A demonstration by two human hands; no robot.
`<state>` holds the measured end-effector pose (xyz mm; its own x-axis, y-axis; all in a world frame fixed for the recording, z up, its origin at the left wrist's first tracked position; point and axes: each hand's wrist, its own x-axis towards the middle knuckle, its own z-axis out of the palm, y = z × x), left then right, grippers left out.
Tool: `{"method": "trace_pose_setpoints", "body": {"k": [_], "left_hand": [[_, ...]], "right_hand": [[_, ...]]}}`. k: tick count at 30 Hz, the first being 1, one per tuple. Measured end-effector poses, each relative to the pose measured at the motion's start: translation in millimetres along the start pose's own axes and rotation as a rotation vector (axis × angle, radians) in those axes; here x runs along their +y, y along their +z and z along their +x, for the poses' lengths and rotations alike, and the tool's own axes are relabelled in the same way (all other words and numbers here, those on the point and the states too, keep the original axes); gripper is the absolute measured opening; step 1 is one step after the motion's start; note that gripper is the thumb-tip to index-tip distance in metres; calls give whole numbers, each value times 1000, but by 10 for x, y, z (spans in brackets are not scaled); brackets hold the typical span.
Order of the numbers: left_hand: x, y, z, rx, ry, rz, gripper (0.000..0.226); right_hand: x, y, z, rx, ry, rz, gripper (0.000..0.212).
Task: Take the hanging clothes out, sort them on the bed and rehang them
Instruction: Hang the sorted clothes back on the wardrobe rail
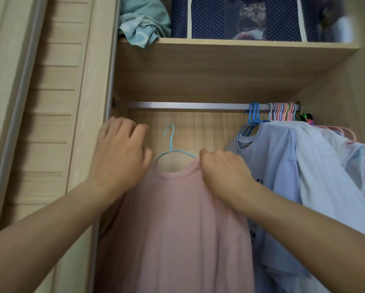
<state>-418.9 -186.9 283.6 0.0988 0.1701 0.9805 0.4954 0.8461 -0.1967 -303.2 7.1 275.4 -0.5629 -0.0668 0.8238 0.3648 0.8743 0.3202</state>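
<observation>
A pink T-shirt (177,225) sits on a light blue hanger (171,142) in front of the open wardrobe, below the metal rail (188,106); the hook is off the rail. My right hand (221,172) pinches the shirt's right shoulder by the collar. My left hand (122,153) hovers at the shirt's left shoulder with fingers spread, and I cannot tell whether it touches the fabric. Pale blue and white T-shirts (293,166) hang on blue and pink hangers (281,112) bunched at the rail's right end.
A wooden shelf (230,44) above the rail holds crumpled teal cloth (143,24) and a navy dotted storage bag (209,17). A slatted sliding door (50,102) stands on the left. The rail's left and middle stretch is bare.
</observation>
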Motion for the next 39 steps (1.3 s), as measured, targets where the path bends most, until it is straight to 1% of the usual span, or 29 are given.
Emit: {"method": "trace_pose_setpoints", "body": {"k": [1, 3, 7, 8, 11, 14, 18, 23, 27, 31, 33, 34, 35, 37, 39], "left_hand": [[-76, -6, 3, -8, 22, 106, 42], [-219, 24, -21, -72, -24, 205, 51], [-405, 94, -135, -180, -201, 210, 80], [-416, 110, -156, -186, -225, 200, 81], [-415, 170, -184, -152, -228, 176, 63], [-422, 191, -187, -144, -229, 171, 52], [-435, 208, -204, -143, -233, 164, 50], [-440, 234, -208, -148, -255, 160, 47], [-436, 233, -211, -158, -266, 139, 43], [-417, 212, -224, -178, -267, 120, 40], [-412, 204, -248, -180, -257, 118, 39], [-410, 205, -279, -189, -249, 122, 39], [-404, 200, -330, -205, -248, 127, 40], [-380, 174, -497, -263, -271, 128, 43], [-280, 82, -752, -376, -304, 149, 54]], "right_hand": [[89, 18, 79, 18, 15, -2, 16], [289, -7, 279, 72, 83, -5, 17], [734, -144, 816, 157, 266, -27, 29], [823, -166, 946, 158, 306, -19, 29], [953, -67, 1243, 104, 392, 15, 30], [917, 208, 1280, -14, 380, -19, 33], [921, 392, 1198, -27, 364, -127, 31], [1333, 327, 1060, -85, 559, -177, 29], [1624, 339, 852, -55, 623, -216, 24], [1460, 393, 761, -33, 596, -340, 25], [1323, 414, 687, 39, 475, -493, 28], [1236, 412, 634, 79, 392, -515, 28], [1139, 414, 577, 106, 313, -482, 28], [878, 414, 439, 92, 205, -307, 27], [615, 389, 269, -21, 116, -72, 23]]}}
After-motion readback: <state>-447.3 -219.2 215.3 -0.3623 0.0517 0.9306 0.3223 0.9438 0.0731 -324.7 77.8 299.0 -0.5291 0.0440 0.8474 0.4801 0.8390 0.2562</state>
